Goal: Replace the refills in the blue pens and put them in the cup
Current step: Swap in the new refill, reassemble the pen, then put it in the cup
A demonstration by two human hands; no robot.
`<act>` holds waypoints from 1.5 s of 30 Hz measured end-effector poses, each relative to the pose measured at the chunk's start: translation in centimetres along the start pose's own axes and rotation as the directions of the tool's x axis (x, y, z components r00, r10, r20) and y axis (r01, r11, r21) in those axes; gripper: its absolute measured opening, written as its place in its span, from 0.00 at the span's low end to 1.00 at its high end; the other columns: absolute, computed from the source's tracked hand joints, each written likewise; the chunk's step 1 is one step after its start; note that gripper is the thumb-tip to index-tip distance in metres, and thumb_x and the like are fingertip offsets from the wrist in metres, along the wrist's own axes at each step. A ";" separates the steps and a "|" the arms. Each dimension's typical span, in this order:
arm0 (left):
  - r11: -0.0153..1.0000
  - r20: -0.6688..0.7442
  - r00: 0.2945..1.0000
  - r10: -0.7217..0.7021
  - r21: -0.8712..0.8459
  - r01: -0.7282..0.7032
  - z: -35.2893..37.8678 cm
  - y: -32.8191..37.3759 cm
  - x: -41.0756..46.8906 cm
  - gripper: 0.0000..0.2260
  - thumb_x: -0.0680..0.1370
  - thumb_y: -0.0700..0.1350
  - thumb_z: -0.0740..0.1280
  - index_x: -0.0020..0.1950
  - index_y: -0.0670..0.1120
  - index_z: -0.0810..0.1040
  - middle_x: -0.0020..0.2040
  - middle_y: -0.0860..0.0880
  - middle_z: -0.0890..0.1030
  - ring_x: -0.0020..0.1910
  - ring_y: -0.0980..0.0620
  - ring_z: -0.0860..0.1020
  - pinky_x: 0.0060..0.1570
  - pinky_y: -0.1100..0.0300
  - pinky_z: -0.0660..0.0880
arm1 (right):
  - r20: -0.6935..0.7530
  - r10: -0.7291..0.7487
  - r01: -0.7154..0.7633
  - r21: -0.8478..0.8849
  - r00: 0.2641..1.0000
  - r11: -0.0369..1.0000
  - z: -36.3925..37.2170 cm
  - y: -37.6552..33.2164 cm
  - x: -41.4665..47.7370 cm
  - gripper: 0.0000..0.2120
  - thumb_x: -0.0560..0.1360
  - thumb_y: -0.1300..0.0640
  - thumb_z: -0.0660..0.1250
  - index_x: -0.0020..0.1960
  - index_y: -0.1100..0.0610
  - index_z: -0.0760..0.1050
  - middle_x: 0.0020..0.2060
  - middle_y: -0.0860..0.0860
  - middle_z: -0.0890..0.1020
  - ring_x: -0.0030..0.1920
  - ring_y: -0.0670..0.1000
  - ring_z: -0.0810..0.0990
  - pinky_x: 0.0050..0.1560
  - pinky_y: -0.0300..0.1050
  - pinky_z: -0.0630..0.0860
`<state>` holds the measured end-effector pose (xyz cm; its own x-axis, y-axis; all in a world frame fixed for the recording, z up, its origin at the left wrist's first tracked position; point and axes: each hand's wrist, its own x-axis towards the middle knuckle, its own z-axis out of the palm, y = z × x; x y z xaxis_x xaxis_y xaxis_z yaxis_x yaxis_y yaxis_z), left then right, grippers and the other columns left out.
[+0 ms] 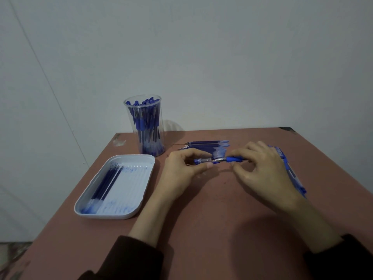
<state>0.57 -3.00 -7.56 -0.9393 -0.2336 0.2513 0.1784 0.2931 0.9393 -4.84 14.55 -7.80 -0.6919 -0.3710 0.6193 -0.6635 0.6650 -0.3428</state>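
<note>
The left hand [181, 168] and the right hand [262, 168] hold one blue pen [219, 159] between them, lying crosswise just above the tabletop [212, 215]. The left grip is closed: thumb and curled fingers pinch the clear barrel [202, 160]. The right grip is closed too, its fingertips pinching the blue front section [235, 159]. A thin metal tip shows in the gap between the two parts.

Behind the hands, a row of refills [205, 146] lies side by side on the tabletop. A pile of blue pens [294, 174] lies under and beyond the right hand. At the far left stands a clear plastic cup [127, 116], upright and packed with finished pens [146, 126]. Near it, on the left, a white tray [113, 216] holds a few dark refills [107, 184] and blue ink smears.
</note>
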 end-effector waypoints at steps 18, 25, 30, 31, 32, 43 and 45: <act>0.997 -0.010 0.997 0.072 0.021 -0.071 0.5 -0.7 0.3 0.07 0.66 0.38 0.78 0.38 0.46 0.81 0.37 0.43 0.83 0.34 0.51 0.80 0.41 0.53 0.79 | 0.107 0.058 -0.088 0.294 0.993 0.952 0.3 -1.0 -0.2 0.06 0.73 0.62 0.69 0.45 0.51 0.80 0.39 0.41 0.76 0.43 0.40 0.75 0.46 0.26 0.67; 0.998 0.002 0.998 0.065 0.021 -0.065 0.4 -0.7 0.1 0.06 0.67 0.37 0.77 0.40 0.44 0.81 0.37 0.44 0.83 0.35 0.52 0.80 0.41 0.56 0.78 | 0.129 0.079 -0.122 0.378 0.989 0.918 1.1 -1.0 -0.2 0.06 0.74 0.63 0.68 0.45 0.53 0.80 0.41 0.45 0.79 0.45 0.40 0.75 0.45 0.25 0.68; 0.918 -0.106 0.991 -0.085 -0.396 0.037 0.4 -0.1 0.4 0.09 0.71 0.33 0.72 0.49 0.42 0.80 0.35 0.48 0.84 0.36 0.54 0.82 0.40 0.64 0.78 | 0.081 0.081 -0.110 0.482 0.993 0.869 1.8 -1.8 -0.2 0.10 0.75 0.64 0.66 0.53 0.54 0.79 0.41 0.44 0.82 0.42 0.38 0.77 0.41 0.26 0.69; 0.884 -0.137 0.984 -0.118 -0.465 0.042 0.3 -0.1 0.5 0.09 0.71 0.33 0.71 0.49 0.41 0.79 0.35 0.48 0.84 0.36 0.53 0.82 0.40 0.64 0.78 | 0.086 0.054 -0.089 0.476 0.995 0.875 2.0 -1.9 -0.3 0.13 0.75 0.65 0.66 0.56 0.52 0.79 0.40 0.43 0.81 0.40 0.38 0.77 0.40 0.27 0.69; 0.868 -0.173 0.975 -0.140 -0.496 0.036 0.1 0.1 0.4 0.07 0.72 0.33 0.70 0.49 0.40 0.79 0.36 0.48 0.84 0.37 0.52 0.82 0.40 0.64 0.78 | 0.097 0.022 -0.065 0.463 0.995 0.884 2.3 -1.8 -0.4 0.16 0.75 0.66 0.65 0.58 0.50 0.78 0.40 0.42 0.80 0.38 0.39 0.77 0.40 0.28 0.70; 0.860 -0.671 0.626 0.397 0.034 -0.509 -10.9 9.5 3.3 0.07 0.76 0.38 0.68 0.47 0.49 0.73 0.43 0.51 0.78 0.43 0.52 0.80 0.45 0.59 0.79 | 0.088 -0.020 -0.013 0.367 0.996 0.930 2.9 -0.8 -0.8 0.15 0.74 0.64 0.67 0.56 0.48 0.79 0.36 0.41 0.79 0.39 0.44 0.76 0.37 0.31 0.69; 0.853 -0.650 0.587 0.482 0.196 -0.483 -11.9 10.4 4.7 0.07 0.75 0.40 0.67 0.47 0.51 0.72 0.43 0.54 0.78 0.42 0.54 0.81 0.46 0.58 0.80 | 0.091 -0.021 -0.012 0.351 0.996 0.936 3.0 -0.7 -0.8 0.14 0.73 0.64 0.68 0.54 0.47 0.80 0.35 0.41 0.78 0.38 0.44 0.76 0.36 0.31 0.69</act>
<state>1.52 -12.04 6.21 -0.2752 -0.5985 0.7524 0.5487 0.5448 0.6341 -4.63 12.42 -10.19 -0.7008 -0.4422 0.5597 -0.7127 0.4000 -0.5763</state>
